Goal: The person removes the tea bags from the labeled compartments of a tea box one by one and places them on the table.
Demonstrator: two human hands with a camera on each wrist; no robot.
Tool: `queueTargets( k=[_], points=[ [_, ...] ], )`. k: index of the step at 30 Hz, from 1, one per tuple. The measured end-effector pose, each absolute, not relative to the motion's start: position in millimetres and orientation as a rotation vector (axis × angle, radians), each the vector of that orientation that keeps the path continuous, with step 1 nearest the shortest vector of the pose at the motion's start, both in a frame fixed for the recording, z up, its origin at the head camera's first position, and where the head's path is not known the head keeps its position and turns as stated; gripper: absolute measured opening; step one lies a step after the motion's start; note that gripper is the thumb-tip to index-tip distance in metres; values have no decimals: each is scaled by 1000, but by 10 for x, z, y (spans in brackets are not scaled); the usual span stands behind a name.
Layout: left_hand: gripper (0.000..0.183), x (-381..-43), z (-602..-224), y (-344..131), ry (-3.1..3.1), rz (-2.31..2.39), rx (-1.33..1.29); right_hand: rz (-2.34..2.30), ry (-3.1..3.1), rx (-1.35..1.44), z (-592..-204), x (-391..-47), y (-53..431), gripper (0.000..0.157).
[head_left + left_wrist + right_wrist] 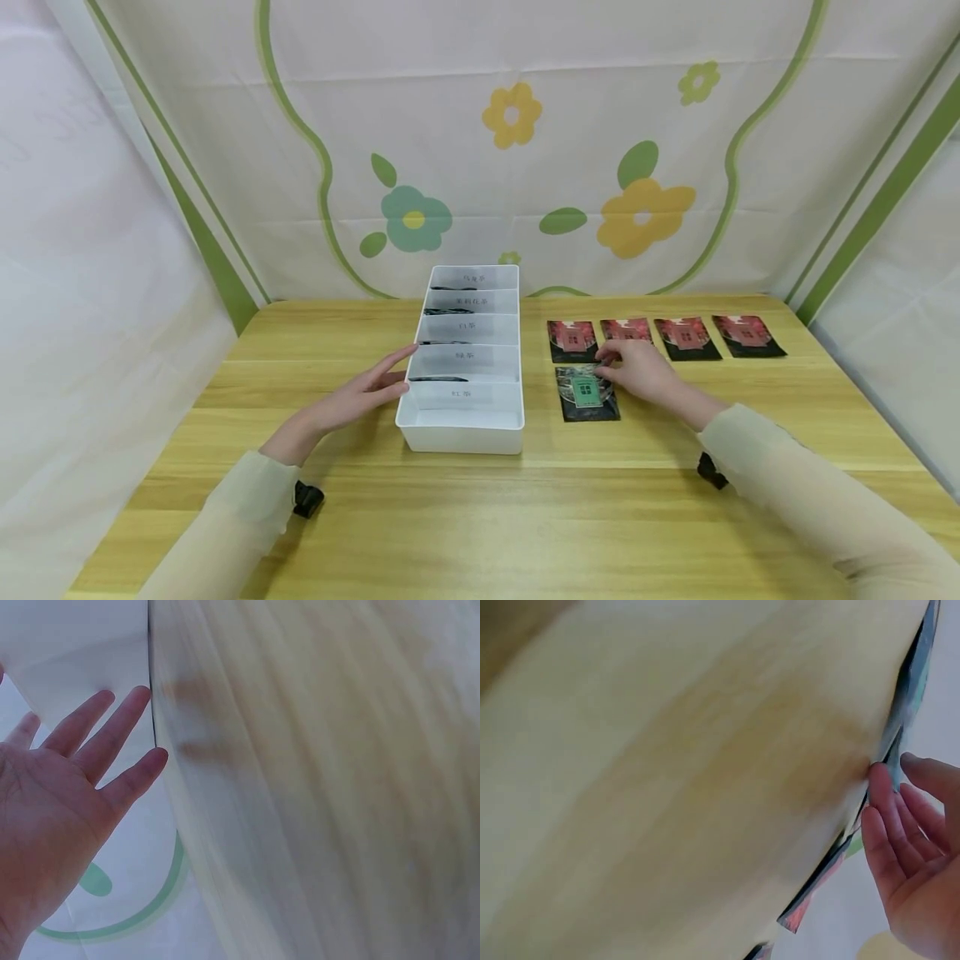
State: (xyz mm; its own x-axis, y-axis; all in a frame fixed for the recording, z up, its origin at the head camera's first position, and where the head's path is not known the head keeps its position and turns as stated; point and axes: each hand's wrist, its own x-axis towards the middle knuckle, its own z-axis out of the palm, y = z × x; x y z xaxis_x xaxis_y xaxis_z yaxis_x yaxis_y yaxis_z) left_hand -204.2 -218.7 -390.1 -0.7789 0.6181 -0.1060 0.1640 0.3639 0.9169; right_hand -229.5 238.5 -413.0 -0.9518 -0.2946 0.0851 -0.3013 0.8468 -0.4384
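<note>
Wooden surface (600,500) before a flowered curtain (525,150). Right hand (641,371), fingers relaxed, touches the green packet (587,393); left hand (360,398) lies flat against the bin (465,433).

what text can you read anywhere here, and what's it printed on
Divider labels in the white organizer box: five short printed labels, one on each divider, too small and blurred to read.
Green-label packet by the right hand: no legible text.
Red packets: printed design only, nothing readable.
Wrist views: blurred, no text.
</note>
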Motion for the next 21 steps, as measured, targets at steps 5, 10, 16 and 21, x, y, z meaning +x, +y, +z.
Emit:
queueTargets(
  k=[5,10,16,21],
  points=[
    [62,-2039,-3905,-2191,2207,1405,669,705,-2965,465,-4054,-2250,2405,22],
    [61,-2044,-3917,-2191,2210,1408,673,779,-2931,498,-3928,-2171,2354,23],
    [61,-2045,-3921,-2192,2204,1411,673,926,-2873,612,-3763,-2069,2147,23],
    [61,-2047,-3924,-2185,2206,1410,673,1070,-2794,727,-3687,-1980,1919,24]
  ],
)
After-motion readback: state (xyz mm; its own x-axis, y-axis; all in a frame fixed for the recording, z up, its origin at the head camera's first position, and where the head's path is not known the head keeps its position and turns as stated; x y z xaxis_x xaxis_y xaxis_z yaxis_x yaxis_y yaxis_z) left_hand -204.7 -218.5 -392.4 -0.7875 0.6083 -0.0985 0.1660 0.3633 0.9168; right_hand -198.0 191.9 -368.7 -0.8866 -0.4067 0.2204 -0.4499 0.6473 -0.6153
